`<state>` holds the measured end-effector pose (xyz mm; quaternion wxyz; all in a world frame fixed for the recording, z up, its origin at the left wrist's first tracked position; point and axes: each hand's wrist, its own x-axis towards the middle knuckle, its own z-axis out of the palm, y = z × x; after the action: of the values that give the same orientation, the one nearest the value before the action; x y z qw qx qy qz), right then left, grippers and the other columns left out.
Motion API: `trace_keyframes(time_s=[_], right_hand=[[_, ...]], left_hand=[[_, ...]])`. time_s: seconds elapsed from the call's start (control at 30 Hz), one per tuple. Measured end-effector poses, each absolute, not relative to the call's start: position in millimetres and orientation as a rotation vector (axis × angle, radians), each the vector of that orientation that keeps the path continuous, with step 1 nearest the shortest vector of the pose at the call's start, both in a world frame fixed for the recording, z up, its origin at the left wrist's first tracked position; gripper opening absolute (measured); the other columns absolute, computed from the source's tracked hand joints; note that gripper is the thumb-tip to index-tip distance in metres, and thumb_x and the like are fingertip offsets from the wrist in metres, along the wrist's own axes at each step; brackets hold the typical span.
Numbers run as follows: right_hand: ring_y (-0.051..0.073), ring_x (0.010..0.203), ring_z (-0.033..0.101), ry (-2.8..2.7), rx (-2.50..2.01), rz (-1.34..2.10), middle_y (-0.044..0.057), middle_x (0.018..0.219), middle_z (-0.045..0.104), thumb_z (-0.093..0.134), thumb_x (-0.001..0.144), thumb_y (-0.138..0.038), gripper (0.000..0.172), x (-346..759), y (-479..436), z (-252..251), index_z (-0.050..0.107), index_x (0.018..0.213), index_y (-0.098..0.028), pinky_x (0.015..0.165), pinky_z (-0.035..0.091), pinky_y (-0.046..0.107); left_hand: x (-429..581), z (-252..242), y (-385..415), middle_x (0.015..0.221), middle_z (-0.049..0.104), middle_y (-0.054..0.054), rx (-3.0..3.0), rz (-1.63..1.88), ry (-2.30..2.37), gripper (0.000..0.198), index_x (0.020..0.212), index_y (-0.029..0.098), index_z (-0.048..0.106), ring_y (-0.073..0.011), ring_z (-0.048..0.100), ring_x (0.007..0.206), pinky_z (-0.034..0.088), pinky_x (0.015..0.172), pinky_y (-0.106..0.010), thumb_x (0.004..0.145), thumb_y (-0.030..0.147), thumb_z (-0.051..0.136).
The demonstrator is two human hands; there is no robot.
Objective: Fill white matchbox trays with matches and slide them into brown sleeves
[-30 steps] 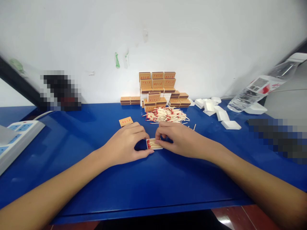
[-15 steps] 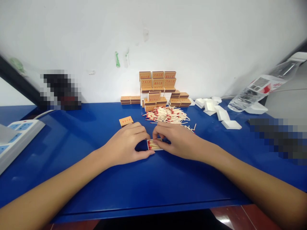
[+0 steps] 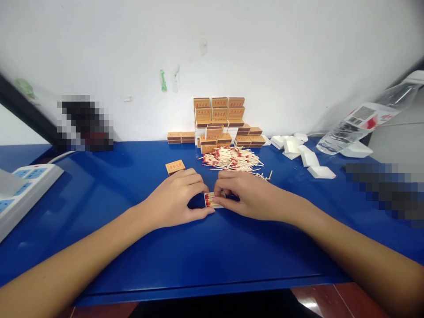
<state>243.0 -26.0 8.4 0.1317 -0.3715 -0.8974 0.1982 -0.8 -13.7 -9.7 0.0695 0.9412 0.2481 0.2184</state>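
Note:
A small white matchbox tray (image 3: 210, 201) filled with red-tipped matches lies on the blue table (image 3: 132, 247) between my hands. My left hand (image 3: 175, 198) curls round its left end, thumb and fingers pinching it. My right hand (image 3: 247, 194) covers its right end, fingers pressed down on the matches. Just beyond my hands lies a loose pile of matches (image 3: 235, 160). One orange matchbox sleeve (image 3: 175, 166) lies flat near my left hand's knuckles.
A stack of orange matchboxes (image 3: 218, 121) stands against the white wall. Several empty white trays (image 3: 304, 154) lie at the right, with a tipped plastic bottle (image 3: 361, 121) beyond them. A white power strip (image 3: 23, 187) sits at the left edge.
My right hand has slid a little left over the tray, hiding more of the matches. The left hand has barely moved.

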Motion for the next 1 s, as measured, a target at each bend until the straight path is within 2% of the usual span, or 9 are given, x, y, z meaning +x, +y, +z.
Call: trace_keyframes(time_s=[0.2,0.5,0.7,1.0], right_hand=[[0.015,0.078,0.057,-2.562,-1.099,0.524,0.003,0.094,0.065,0.065,0.102,-0.027,0.014,242.2,-26.1,4.4,0.065,0.091,-0.019,0.068,0.04,0.03],[0.015,0.075,0.056,-2.599,-1.112,0.493,0.003,0.09,0.065,0.063,0.097,-0.018,0.011,241.9,-28.9,7.4,0.062,0.086,-0.018,0.067,0.039,0.029],[0.015,0.08,0.059,-2.605,-1.02,0.594,0.003,0.096,0.064,0.061,0.102,-0.022,0.01,243.8,-28.6,10.5,0.07,0.096,-0.02,0.071,0.043,0.029],[0.015,0.078,0.059,-2.642,-0.987,0.691,0.002,0.095,0.061,0.064,0.102,-0.018,0.013,246.2,-25.2,11.4,0.076,0.098,-0.021,0.072,0.042,0.029]], left_hand=[[-1.3,-9.7,-14.2,0.093,0.07,-0.007,2.821,0.646,0.744,0.028,0.099,0.015,0.074,-0.0241,0.063,0.091,0.053,0.082,-0.038,0.096,0.043,0.075],[-1.5,-9.4,-14.2,0.091,0.069,-0.008,2.836,0.64,0.742,0.029,0.096,0.015,0.073,-0.0243,0.064,0.09,0.053,0.081,-0.038,0.097,0.045,0.074],[-0.8,-8.0,-14.3,0.092,0.07,-0.007,2.833,0.622,0.752,0.028,0.097,0.017,0.073,-0.0241,0.064,0.09,0.053,0.081,-0.038,0.097,0.044,0.074],[-1.5,-9.0,-14.0,0.092,0.071,-0.008,2.842,0.634,0.716,0.028,0.098,0.017,0.073,-0.0243,0.064,0.09,0.053,0.081,-0.039,0.097,0.044,0.073]])
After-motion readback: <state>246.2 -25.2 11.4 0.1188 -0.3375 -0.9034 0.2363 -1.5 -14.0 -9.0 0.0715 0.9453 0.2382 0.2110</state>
